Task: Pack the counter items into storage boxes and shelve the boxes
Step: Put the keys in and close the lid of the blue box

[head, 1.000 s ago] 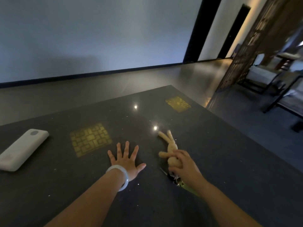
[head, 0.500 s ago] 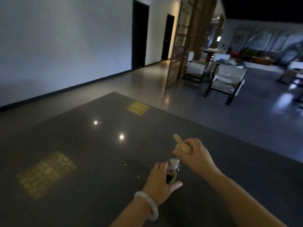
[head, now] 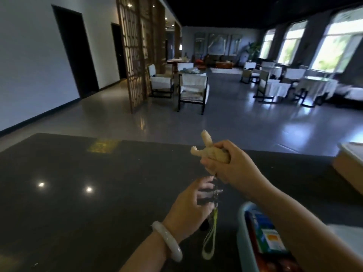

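My right hand grips a small beige plush toy above the dark counter; its ears stick out past my fingers. Keys and a pale green lanyard loop dangle below the toy. My left hand, with a white bangle on the wrist, curls its fingers round the dark key bunch under my right hand. A light blue storage box sits at the lower right, holding a blue-and-green packet; my right forearm partly covers it.
A tan box with a pale lid stands at the counter's right edge. Beyond the counter lies an open floor with chairs, white-clothed tables and a wooden lattice screen.
My right hand lifted the plush toy with its keys off the counter. My left hand left the counter top and took hold of the dangling keys. The view swung right, revealing the blue box.
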Demonstrator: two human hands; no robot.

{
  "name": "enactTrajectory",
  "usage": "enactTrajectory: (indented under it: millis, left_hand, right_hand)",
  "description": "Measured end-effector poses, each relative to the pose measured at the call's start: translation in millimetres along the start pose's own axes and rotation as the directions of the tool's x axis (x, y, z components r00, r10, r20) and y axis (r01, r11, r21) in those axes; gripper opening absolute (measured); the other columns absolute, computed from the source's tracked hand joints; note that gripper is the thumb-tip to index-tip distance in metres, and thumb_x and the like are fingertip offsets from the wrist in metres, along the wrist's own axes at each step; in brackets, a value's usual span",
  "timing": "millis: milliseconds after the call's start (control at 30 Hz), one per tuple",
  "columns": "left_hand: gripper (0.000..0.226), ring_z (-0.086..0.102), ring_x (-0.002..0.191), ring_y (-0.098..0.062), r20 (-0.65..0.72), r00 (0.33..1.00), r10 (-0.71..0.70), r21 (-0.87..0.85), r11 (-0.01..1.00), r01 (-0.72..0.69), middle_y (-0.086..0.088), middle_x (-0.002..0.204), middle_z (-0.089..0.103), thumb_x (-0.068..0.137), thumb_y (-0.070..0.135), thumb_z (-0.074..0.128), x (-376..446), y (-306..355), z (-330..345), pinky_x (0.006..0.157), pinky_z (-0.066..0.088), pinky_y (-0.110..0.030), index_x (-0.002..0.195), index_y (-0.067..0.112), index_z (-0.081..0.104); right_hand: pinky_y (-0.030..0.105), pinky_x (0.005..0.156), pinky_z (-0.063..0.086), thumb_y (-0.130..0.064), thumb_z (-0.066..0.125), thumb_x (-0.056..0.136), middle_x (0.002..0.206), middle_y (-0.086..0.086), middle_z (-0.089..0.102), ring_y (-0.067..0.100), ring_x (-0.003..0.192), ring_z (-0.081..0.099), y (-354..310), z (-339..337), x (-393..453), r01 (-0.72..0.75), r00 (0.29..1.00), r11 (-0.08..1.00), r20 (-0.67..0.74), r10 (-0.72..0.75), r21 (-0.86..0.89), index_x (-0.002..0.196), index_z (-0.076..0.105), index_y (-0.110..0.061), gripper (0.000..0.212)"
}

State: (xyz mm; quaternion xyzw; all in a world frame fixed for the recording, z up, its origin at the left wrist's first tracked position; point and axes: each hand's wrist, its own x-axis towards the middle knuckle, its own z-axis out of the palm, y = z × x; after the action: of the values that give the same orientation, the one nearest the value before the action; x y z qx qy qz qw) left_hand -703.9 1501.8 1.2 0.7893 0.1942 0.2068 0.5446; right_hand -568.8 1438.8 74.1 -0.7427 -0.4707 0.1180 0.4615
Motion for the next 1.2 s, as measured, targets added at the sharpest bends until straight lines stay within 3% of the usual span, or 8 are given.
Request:
enactTrajectory:
  millis: [167, 267, 433, 700, 900, 1000, 1100, 1200]
  left_hand:
    - [0.045, 0.060, 0.111, -0.003, 0.214, 0.974, 0.073, -0.129, 0.991, -0.045, 0.009, 0.120, 0.064, 0.092, 0.007, 0.059, 2.6, 55.3, 64.6, 0.091, 0.051, -0.021, 0.130, 0.031, 0.050]
    - [0.030, 0.065, 0.103, -0.008, 0.270, 0.958, 0.094, -0.209, 0.977, -0.037, -0.002, 0.113, 0.070, 0.095, 0.008, 0.057, 0.1, 77.9, 103.7, 0.085, 0.051, -0.016, 0.124, 0.016, 0.059]
    - [0.019, 0.066, 0.103, -0.025, 0.273, 0.959, 0.079, -0.233, 0.972, -0.014, -0.010, 0.106, 0.071, 0.095, 0.009, 0.058, -10.6, 84.5, 165.5, 0.092, 0.054, -0.038, 0.112, 0.006, 0.066]
    - [0.015, 0.068, 0.089, -0.016, 0.362, 0.932, -0.021, -0.339, 0.928, 0.152, -0.019, 0.100, 0.070, 0.096, 0.005, 0.054, -32.7, 62.9, 210.0, 0.081, 0.054, -0.024, 0.103, -0.003, 0.065]
    - [0.016, 0.066, 0.094, -0.011, 0.251, 0.963, -0.094, 0.105, 0.992, 0.069, 0.003, 0.104, 0.069, 0.092, 0.015, 0.063, -40.0, 35.9, 214.8, 0.090, 0.051, -0.026, 0.107, 0.019, 0.065]
    - [0.021, 0.066, 0.096, -0.012, 0.173, 0.969, -0.177, 0.077, 0.983, 0.165, 0.005, 0.106, 0.067, 0.089, 0.011, 0.065, -41.7, 25.6, 206.3, 0.092, 0.053, -0.040, 0.102, 0.028, 0.062]
    - [0.030, 0.068, 0.091, -0.010, 0.102, 0.972, -0.210, 0.033, 0.978, 0.207, 0.007, 0.102, 0.067, 0.088, 0.003, 0.065, -44.2, 19.3, 196.1, 0.087, 0.056, -0.041, 0.099, 0.031, 0.062]
    - [0.032, 0.070, 0.088, -0.022, 0.015, 0.968, -0.250, -0.072, 0.965, 0.251, 0.001, 0.100, 0.068, 0.088, -0.004, 0.062, -47.2, 15.3, 184.2, 0.084, 0.057, -0.047, 0.098, 0.026, 0.064]
  right_hand:
    - [0.031, 0.073, 0.056, -0.044, 0.076, 0.073, 0.102, -0.002, 0.061, 0.013, 0.086, 0.062, 14.3, -76.9, -33.9, 0.007, 0.996, 1.000, -0.088, -0.007, -0.010, 0.106, 0.057, -0.025, 0.042]
    - [0.027, 0.064, 0.056, -0.045, 0.076, 0.072, 0.100, -0.004, 0.061, 0.013, 0.084, 0.063, 28.8, -116.7, -55.3, 0.015, 0.990, 0.999, -0.143, -0.020, -0.032, 0.106, 0.057, -0.026, 0.044]
    - [0.016, 0.052, 0.046, -0.037, 0.081, 0.068, 0.095, -0.003, 0.058, 0.012, 0.076, 0.060, 63.0, -162.4, -86.2, -0.015, 0.990, 0.998, -0.144, 0.006, -0.062, 0.102, 0.056, -0.029, 0.043]
    - [0.021, 0.066, 0.047, -0.038, 0.082, 0.069, 0.102, -0.013, 0.054, 0.008, 0.088, 0.056, 105.5, -174.3, -128.6, -0.069, 0.997, 0.983, -0.030, 0.065, -0.170, 0.113, 0.057, -0.029, 0.052]
    - [0.023, 0.072, 0.050, -0.029, 0.084, 0.068, 0.109, -0.009, 0.053, 0.009, 0.092, 0.055, 137.1, -160.2, -152.9, -0.119, 0.992, 0.980, 0.026, 0.125, -0.160, 0.111, 0.058, -0.024, 0.050]
    - [0.022, 0.071, 0.048, -0.029, 0.083, 0.069, 0.110, -0.010, 0.053, 0.006, 0.091, 0.054, 149.5, -156.4, -161.8, -0.153, 0.988, 0.979, 0.006, 0.155, -0.138, 0.113, 0.058, -0.025, 0.050]
    - [0.020, 0.073, 0.049, -0.027, 0.082, 0.070, 0.114, -0.011, 0.052, 0.006, 0.095, 0.054, 153.7, -153.3, -168.6, -0.119, 0.993, 0.990, -0.001, 0.120, -0.078, 0.112, 0.057, -0.028, 0.048]
    - [0.026, 0.081, 0.054, -0.033, 0.079, 0.072, 0.122, -0.017, 0.048, 0.006, 0.105, 0.054, 155.5, -145.3, -178.1, -0.050, 0.994, 0.998, 0.098, 0.052, -0.027, 0.111, 0.056, -0.033, 0.045]
